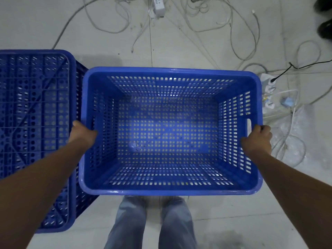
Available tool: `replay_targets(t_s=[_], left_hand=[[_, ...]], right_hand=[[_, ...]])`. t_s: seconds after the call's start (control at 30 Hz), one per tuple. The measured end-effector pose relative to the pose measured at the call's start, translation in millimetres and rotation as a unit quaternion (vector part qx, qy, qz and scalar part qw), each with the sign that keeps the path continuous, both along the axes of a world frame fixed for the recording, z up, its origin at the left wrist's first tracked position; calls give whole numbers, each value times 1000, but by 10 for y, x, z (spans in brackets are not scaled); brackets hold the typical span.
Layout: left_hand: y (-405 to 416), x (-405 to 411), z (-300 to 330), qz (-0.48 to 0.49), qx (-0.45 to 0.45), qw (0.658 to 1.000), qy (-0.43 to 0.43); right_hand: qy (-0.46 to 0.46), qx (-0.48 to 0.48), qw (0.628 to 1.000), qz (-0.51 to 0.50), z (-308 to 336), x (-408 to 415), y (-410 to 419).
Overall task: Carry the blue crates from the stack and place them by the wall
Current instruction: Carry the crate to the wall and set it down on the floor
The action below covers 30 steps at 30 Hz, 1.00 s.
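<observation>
Head view: an open blue crate (170, 130) fills the centre, held above the floor (224, 221). At its left lies an upturned crate (34, 123). Left hand (81, 134) and right hand (257, 139) grip its side rims. Cables (206, 20) sprawl beyond.

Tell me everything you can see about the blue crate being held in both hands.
The held crate is a rectangular bin of glossy blue plastic, open side up and empty, with a rolled rim, walls and floor perforated by rows of small slots, and a handle cutout in its right wall. It sits level in front of the person's legs. The left hand grips its left rim and the right hand its right rim. Another blue crate lies close on its left.
</observation>
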<state>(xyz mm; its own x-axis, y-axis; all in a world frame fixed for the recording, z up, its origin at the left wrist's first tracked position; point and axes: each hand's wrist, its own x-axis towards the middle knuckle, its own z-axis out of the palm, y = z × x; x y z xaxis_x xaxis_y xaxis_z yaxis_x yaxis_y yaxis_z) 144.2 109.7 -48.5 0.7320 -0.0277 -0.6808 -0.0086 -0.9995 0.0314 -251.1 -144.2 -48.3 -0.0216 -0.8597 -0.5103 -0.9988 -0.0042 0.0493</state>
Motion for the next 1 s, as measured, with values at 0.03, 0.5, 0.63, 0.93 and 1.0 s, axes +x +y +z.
replay_targets(t_s=[0.03, 0.5, 0.63, 0.93, 1.0], left_hand=[[14, 19, -37, 12, -3, 1000, 3], [194, 201, -126, 189, -120, 971, 88], [359, 234, 84, 215, -140, 961, 107], [122, 334, 1435, 184, -214, 953, 112], [66, 424, 1821, 153, -226, 951, 145]], right_hand=[[-5, -8, 1000, -6, -21, 7, -10], [-149, 82, 938, -301, -82, -101, -415], [-160, 105, 925, -328, 197, -195, -374], [-167, 44, 945, -278, 1629, -253, -281], [-182, 31, 945, -270, 2036, -259, -296]])
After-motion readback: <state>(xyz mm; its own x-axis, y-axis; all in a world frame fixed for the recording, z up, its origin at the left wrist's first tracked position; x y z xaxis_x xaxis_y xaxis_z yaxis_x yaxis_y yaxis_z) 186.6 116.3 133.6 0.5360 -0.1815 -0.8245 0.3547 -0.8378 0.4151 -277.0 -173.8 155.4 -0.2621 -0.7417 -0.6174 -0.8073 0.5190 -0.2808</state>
